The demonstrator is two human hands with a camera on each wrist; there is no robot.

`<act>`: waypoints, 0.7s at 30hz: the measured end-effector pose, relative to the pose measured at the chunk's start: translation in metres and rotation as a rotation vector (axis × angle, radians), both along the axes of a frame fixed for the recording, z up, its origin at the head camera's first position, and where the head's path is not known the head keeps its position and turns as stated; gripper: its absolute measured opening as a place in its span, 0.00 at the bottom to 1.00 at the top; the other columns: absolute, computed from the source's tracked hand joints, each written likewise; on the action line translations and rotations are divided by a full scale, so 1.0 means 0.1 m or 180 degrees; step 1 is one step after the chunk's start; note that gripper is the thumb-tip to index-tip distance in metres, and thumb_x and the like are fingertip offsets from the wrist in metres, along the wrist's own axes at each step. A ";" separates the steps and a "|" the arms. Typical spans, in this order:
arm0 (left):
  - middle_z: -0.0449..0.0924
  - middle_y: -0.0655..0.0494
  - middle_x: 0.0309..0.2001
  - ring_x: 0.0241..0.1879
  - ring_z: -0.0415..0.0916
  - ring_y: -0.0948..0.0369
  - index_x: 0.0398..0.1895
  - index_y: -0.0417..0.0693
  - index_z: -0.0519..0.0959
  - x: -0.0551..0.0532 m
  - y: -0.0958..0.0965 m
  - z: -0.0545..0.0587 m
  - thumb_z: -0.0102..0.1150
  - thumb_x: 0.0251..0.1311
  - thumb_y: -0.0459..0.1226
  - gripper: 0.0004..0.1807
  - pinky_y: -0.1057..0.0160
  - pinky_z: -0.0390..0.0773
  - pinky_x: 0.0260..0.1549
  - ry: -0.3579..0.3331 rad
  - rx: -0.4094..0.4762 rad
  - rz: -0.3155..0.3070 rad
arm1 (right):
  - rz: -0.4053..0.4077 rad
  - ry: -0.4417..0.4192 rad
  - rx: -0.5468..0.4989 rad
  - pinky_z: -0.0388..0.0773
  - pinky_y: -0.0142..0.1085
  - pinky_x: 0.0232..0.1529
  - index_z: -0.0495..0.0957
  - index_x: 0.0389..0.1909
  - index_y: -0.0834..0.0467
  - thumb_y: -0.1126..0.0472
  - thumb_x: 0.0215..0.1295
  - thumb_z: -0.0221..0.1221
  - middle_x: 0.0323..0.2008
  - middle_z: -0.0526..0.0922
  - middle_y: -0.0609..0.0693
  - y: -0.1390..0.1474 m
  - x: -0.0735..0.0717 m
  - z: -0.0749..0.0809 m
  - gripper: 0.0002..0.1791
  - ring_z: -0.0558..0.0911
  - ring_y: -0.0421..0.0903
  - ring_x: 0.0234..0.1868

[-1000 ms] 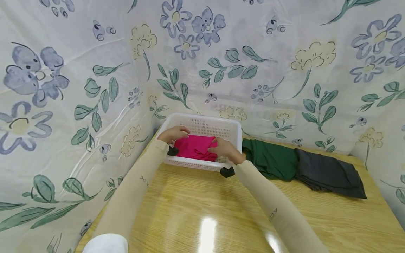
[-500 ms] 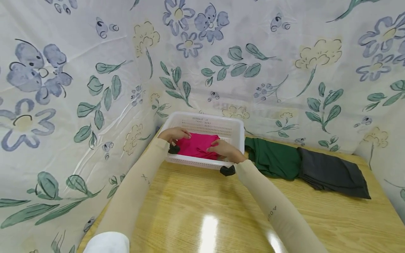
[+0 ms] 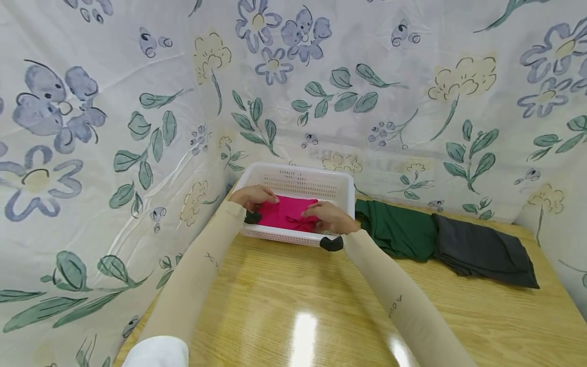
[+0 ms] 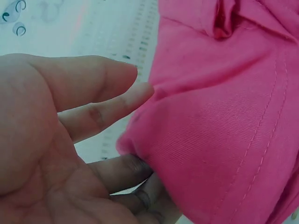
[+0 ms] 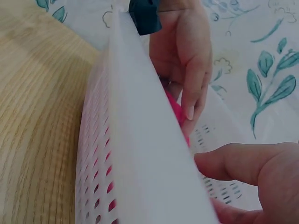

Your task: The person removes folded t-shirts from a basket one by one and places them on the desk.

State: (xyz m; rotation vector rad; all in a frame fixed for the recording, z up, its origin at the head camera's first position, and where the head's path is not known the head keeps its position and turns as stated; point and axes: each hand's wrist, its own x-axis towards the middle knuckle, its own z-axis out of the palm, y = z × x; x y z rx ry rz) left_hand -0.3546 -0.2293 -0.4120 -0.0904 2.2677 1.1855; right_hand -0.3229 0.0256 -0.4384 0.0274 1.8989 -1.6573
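A folded pink garment [image 3: 289, 210] lies in a white perforated plastic basket [image 3: 298, 171] against the back wall. My left hand [image 3: 255, 195] reaches in at its left end. Up close in the left wrist view, the lower fingers go under the edge of the stitched pink cloth [image 4: 210, 121], while the upper digits extend beside it without pinching. At the garment's right end is my right hand [image 3: 332, 216], inside the basket's right side. Its thumb and fingers are spread apart in the right wrist view, behind the basket wall [image 5: 140, 121]; the lower fingers are partly hidden.
Right of the basket, a dark green folded garment [image 3: 399, 229] sits beside a charcoal folded one [image 3: 483, 252]. Everything stands on a wooden table [image 3: 261, 300]. Floral-printed sheets [image 3: 348, 56] enclose the back and sides. A black wrist mount [image 3: 331, 243] overlaps the basket's front rim.
The head view has shifted slightly. My right hand has dipped a little at the garment's right end, its fingers now pointing further down. The left hand keeps nearly the same place.
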 end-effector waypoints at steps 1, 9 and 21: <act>0.66 0.42 0.65 0.47 0.67 0.55 0.67 0.37 0.74 0.00 0.01 0.00 0.54 0.76 0.38 0.21 0.62 0.76 0.39 0.0021 -0.0017 -0.0026 | 0.0005 -0.0014 -0.0045 0.80 0.36 0.38 0.72 0.63 0.64 0.63 0.70 0.64 0.47 0.77 0.54 0.00 0.00 0.00 0.23 0.76 0.48 0.39; 0.74 0.51 0.48 0.39 0.70 0.60 0.64 0.33 0.75 0.01 0.04 -0.04 0.58 0.73 0.32 0.20 0.66 0.74 0.36 0.0042 0.0115 -0.0145 | 0.0016 0.0167 0.0003 0.80 0.35 0.38 0.75 0.66 0.59 0.62 0.70 0.66 0.47 0.78 0.52 0.00 0.03 -0.01 0.25 0.76 0.45 0.35; 0.76 0.49 0.46 0.35 0.74 0.61 0.63 0.38 0.78 0.05 0.05 0.00 0.61 0.69 0.29 0.21 0.64 0.77 0.33 0.0183 0.0088 -0.0136 | -0.0001 0.0798 0.0250 0.85 0.41 0.39 0.79 0.61 0.54 0.60 0.67 0.69 0.47 0.82 0.54 0.03 0.03 -0.06 0.22 0.80 0.45 0.30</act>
